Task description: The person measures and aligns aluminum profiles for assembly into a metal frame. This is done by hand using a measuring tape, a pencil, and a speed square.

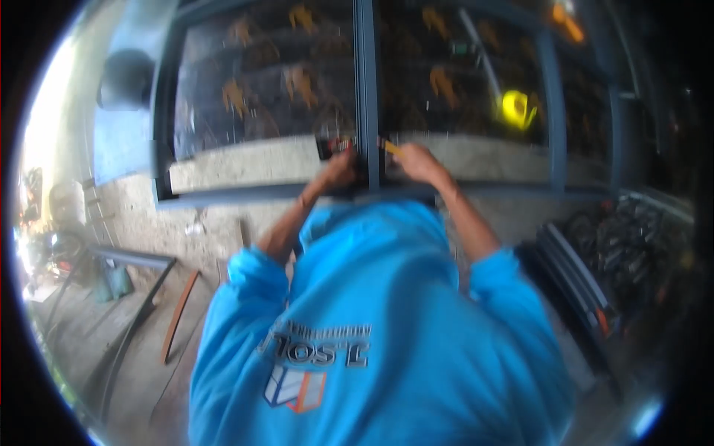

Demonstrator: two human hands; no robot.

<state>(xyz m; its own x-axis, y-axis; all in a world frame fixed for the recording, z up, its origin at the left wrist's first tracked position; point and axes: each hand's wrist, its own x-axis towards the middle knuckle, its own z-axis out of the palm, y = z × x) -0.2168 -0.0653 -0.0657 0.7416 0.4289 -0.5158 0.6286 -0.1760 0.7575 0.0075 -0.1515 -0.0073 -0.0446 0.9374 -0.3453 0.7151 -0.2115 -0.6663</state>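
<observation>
A dark grey metal frame (367,82) stretches across the upper view, its central post running between my two hands. My left hand (340,168) is closed on a small black and red tool (333,147), just left of the post; blur hides what kind it is. On the post's other side, my right hand (419,161) grips a yellow pencil-like stick (390,147), whose dark end points at the post. Both hands are low in the frame, close to its near rail (260,193).
A bright yellow object (518,110) lies within the right half of the frame. Dark metal profiles (569,267) rest on the floor at right beside a dark heap (632,238). At left are a brown strip (180,316) and a bent dark bar (137,257).
</observation>
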